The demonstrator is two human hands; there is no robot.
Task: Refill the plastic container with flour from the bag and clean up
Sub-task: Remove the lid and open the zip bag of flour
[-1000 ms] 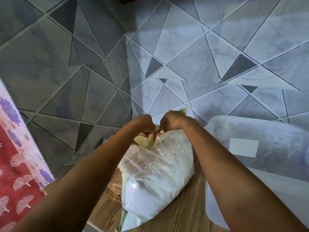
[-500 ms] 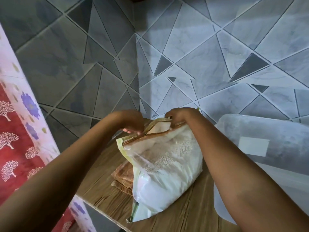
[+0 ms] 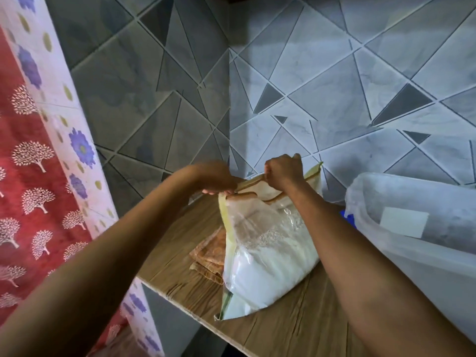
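Clear plastic flour bag (image 3: 268,256) upright on wooden surface (image 3: 283,328) | left hand (image 3: 216,180) pinching its top rim | right hand (image 3: 284,172) fisted on same rim | translucent plastic container (image 3: 417,228) right of right hand

A home kitchen corner: tiled walls (image 3: 322,81), wooden counter (image 3: 288,328), floral curtain (image 3: 38,176)

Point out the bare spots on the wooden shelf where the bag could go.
Bare wood lies in front of the clear plastic flour bag, toward the wooden shelf edge, and left of it behind the folded brown cloth. The right is crowded by the translucent plastic container.
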